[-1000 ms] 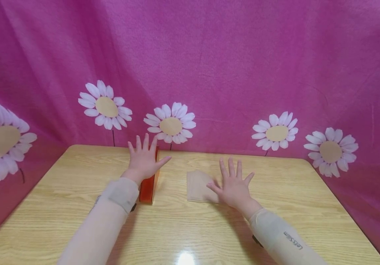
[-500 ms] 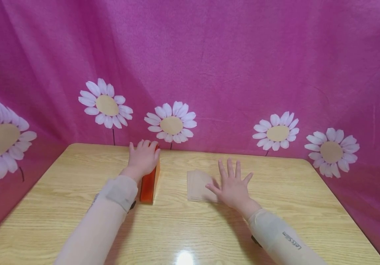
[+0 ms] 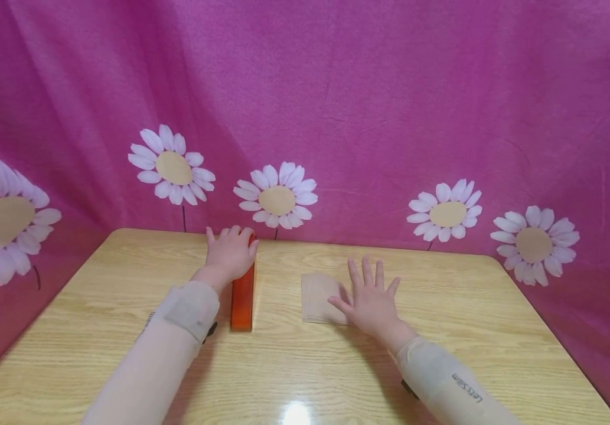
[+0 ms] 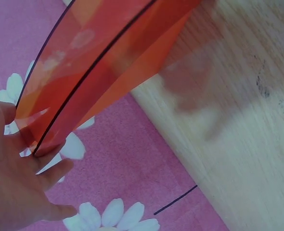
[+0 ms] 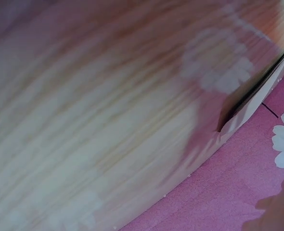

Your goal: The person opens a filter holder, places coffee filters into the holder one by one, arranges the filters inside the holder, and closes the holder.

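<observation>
A narrow, see-through orange box with black edges [image 3: 242, 304], shaped like a file holder, stands upright on the table left of centre. My left hand [image 3: 226, 255] grips its far top end, thumb on the right side. In the left wrist view, fingers of the left hand [image 4: 17, 178] curl about the box's orange end [image 4: 79, 82]. My right hand [image 3: 372, 304] is held with fingers spread, its thumb over a small stack of beige paper sheets or envelopes [image 3: 316, 298]. Whether it touches them cannot be told. Only a blurred part of the right hand [image 5: 274, 209] shows in its wrist view.
Both hands are over a light wood-grain table [image 3: 283, 366] with rounded far corners. A pink cloth printed with white daisies [image 3: 358, 118] hangs behind and along both sides. A bright light reflection lies near the table's front edge.
My left hand has come down from spread fingers and taken hold of the orange box's top. The box has turned and shifted slightly right. My right hand has drifted a little left.
</observation>
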